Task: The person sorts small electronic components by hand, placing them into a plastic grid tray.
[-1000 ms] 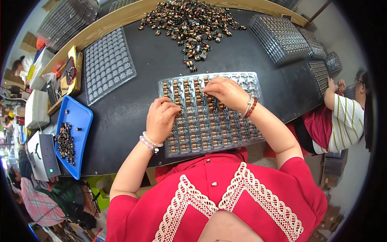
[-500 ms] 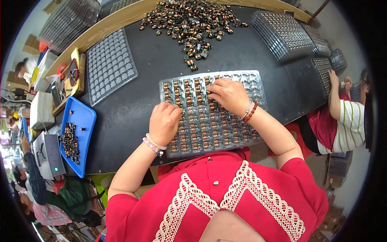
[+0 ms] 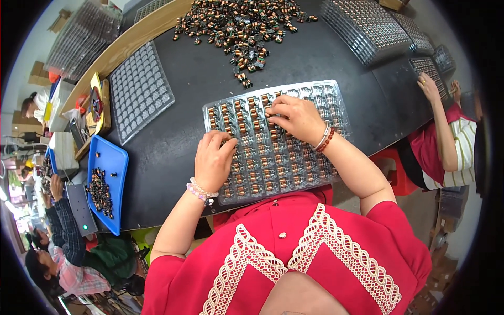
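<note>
Tray (image 3: 332,84) at frame centre, some cells hidden under my hands. My left hand (image 3: 213,160) curls over its left side, fingers bent; I cannot tell whether they hold anything. My right hand (image 3: 296,119) narrows to a pinch at the tray's upper middle, anything between the fingertips too small to make out. The tray's long axis runs left to right, rising slightly rightward, with coils (image 3: 255,113) in its rows. At left, a blue bin (image 3: 123,157) holds small dark parts (image 3: 100,191). The top edge cuts off a coil pile (image 3: 239,26).
</note>
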`<state>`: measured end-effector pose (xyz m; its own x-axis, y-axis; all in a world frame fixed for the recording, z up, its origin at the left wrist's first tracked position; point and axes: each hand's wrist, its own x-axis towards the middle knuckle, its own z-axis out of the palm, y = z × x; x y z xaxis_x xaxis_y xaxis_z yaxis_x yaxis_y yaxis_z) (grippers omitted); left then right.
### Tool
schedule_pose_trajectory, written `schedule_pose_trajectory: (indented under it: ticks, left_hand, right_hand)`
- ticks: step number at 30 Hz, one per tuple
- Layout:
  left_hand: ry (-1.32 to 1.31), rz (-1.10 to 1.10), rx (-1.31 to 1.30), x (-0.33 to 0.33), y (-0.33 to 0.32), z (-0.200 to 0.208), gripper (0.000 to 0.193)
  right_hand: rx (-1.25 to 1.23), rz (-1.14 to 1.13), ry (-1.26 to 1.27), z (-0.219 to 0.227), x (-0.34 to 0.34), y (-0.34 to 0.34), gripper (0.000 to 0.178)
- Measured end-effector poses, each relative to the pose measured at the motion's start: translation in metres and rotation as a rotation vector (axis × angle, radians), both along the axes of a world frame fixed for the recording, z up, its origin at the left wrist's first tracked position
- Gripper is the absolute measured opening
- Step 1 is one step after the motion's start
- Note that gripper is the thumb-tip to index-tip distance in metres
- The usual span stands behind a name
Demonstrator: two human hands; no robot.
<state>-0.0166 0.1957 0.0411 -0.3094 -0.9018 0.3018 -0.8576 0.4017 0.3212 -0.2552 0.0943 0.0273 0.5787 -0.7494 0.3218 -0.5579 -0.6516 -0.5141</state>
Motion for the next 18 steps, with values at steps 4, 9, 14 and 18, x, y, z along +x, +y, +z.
schedule_pose_trajectory:
  ticks: [4,9,14,18]
  left_hand:
    - [0.012,-0.066,-0.095,0.0,0.0,-0.006,0.021]
    - [0.219,0.003,-0.011,0.006,-0.005,-0.006,0.022]
    - [0.079,-0.032,-0.073,0.007,-0.005,-0.005,0.013]
    - [0.028,-0.079,0.003,0.011,-0.005,0.01,0.011]
  right_hand:
    - [0.01,0.003,-0.03,-0.001,-0.001,-0.001,0.016]
    - [0.05,0.015,-0.054,-0.001,-0.001,-0.001,0.018]
    - [0.041,0.021,-0.066,0.0,0.0,-0.002,0.017]
    - [-0.011,0.007,-0.055,0.0,0.0,0.001,0.014]
